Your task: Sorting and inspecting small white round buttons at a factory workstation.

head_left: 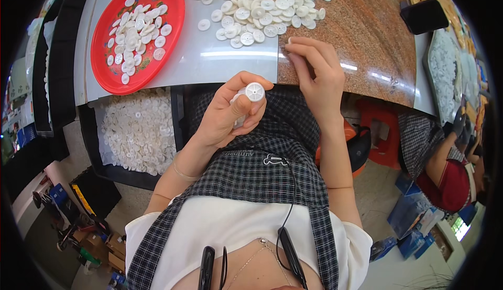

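My left hand (pixel 230 109) is closed around a white plastic gear (pixel 254 92), its toothed face turned up above the lap. More white pieces show under the fingers of that hand, partly hidden. Over the front edge of the table, my right hand (pixel 320 72) is bent with thumb and fingertips drawn together. Something small and dark shows at those fingertips, too small to name. Beyond both hands lies a big loose pile of white gears (pixel 267 7) on the table. To the left, a red plate (pixel 175 22) holds several more gears.
Below the table's left part stands a black bin (pixel 120 174) full of white pieces. A dark phone-like device (pixel 424 16) rests at the right. Another person's arm (pixel 440 153) is at the far right, near a red stool (pixel 380 132) and a tray of pale pieces (pixel 444 75).
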Motion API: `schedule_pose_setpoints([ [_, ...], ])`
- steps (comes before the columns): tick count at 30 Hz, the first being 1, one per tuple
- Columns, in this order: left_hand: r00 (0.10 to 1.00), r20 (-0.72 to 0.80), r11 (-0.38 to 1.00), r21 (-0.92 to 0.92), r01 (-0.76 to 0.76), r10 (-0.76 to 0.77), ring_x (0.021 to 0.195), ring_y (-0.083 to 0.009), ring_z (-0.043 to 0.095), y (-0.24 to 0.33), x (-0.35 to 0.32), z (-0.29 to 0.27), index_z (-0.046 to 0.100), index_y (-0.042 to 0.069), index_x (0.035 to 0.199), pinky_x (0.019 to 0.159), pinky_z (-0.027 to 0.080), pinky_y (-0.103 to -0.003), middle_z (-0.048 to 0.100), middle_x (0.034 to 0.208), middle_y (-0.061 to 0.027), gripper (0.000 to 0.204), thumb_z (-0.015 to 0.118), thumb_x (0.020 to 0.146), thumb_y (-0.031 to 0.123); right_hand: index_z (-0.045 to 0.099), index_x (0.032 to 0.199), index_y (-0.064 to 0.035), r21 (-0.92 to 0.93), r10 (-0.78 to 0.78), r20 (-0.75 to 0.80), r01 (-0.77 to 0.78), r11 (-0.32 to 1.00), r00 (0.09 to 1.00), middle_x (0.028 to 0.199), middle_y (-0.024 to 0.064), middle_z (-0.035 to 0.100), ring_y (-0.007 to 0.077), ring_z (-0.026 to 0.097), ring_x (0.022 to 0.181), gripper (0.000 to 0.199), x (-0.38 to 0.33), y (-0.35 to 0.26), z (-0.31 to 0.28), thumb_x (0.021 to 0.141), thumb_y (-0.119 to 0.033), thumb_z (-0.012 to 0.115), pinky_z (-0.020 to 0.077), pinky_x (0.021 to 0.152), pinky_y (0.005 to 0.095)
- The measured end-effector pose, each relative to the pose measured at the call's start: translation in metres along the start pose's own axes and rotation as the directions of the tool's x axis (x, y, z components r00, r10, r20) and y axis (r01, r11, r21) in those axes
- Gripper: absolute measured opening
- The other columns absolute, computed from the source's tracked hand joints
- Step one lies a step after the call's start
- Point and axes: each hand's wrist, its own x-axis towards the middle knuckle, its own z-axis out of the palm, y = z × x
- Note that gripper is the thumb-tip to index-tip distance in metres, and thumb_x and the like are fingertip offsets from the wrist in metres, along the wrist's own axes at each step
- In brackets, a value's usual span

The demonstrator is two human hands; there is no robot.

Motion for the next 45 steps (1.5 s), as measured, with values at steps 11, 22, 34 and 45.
schedule_pose_setpoints([
  [11,0.991,-0.120,0.996,-0.073,0.050,-0.058,0.059,-0.0052,0.046,0.004,0.003,0.010,0.046,0.005,0.128,0.039,0.032,-0.014,0.050,0.085,-0.0021,0.039,0.056,0.100,0.029,0.069,0.091,-0.0023,0.336,-0.028,-0.053,0.045,0.941,0.998,0.092,0.0094,0.071,0.0224,0.068,0.085,0.021,-0.007,-0.023,-0.010,0.074,0.005,0.078,0.0536,0.073,0.0301],
  [22,0.984,-0.178,1.000,0.017,-0.009,0.012,0.055,-0.0022,0.045,0.003,0.002,0.007,0.049,0.005,0.125,0.041,0.030,-0.015,0.054,0.078,0.0012,0.036,0.063,0.098,0.025,0.068,0.087,-0.0062,0.467,-0.220,-0.051,0.218,0.857,0.974,0.090,0.0061,0.072,0.0211,0.069,0.088,0.023,-0.005,-0.041,-0.009,0.072,0.011,0.073,0.0535,0.074,0.0302],
  [34,0.971,-0.171,0.953,0.282,-0.112,0.165,0.053,0.0019,0.040,0.001,-0.001,0.006,0.054,0.005,0.116,0.044,0.027,-0.015,0.055,0.079,0.0058,0.036,0.075,0.088,0.015,0.069,0.106,-0.0071,0.034,-0.087,0.032,0.086,0.996,0.996,0.104,0.0062,0.069,0.0266,0.062,0.095,0.026,0.009,-0.012,0.015,0.080,-0.003,0.070,0.0498,0.085,0.0371],
  [45,0.980,-0.175,0.994,0.079,-0.080,0.093,0.057,-0.0036,0.046,0.003,0.001,0.006,0.051,0.003,0.122,0.040,0.031,-0.016,0.054,0.084,-0.0028,0.035,0.051,0.103,0.032,0.071,0.092,-0.0070,0.164,0.047,-0.016,-0.043,0.986,0.999,0.092,0.0050,0.068,0.0224,0.061,0.086,0.017,0.003,-0.019,0.011,0.076,-0.005,0.077,0.0506,0.071,0.0320],
])
